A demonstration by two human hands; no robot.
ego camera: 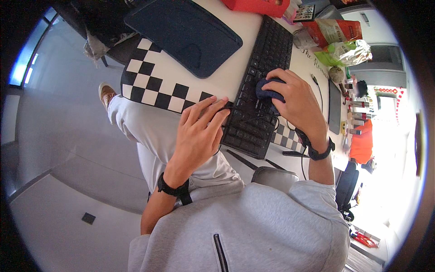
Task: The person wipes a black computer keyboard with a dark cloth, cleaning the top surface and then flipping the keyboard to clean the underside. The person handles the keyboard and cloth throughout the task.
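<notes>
A black computer keyboard point(258, 85) lies on a white desk mat point(217, 81) with a black-and-white checkered border. My right hand point(296, 97) is closed around a dark blue, soft-looking cloth or pad point(268, 90), which rests against the keyboard's keys. My left hand point(202, 131) lies palm down with its fingers spread, the fingertips at the keyboard's near long edge. A thin black cable point(249, 119) runs from beside the left fingertips across the keys. Its far end loops near my right wrist. The undersides of both hands are hidden.
A dark rounded flat panel point(190, 37) lies over the mat. Beyond the keyboard are a red container point(258, 6), snack bags point(350, 52), a cable plug point(314, 79), a dark flat slab point(334, 107) and several small cosmetic items point(358, 104). A grey seat point(275, 176) stands under the desk's edge.
</notes>
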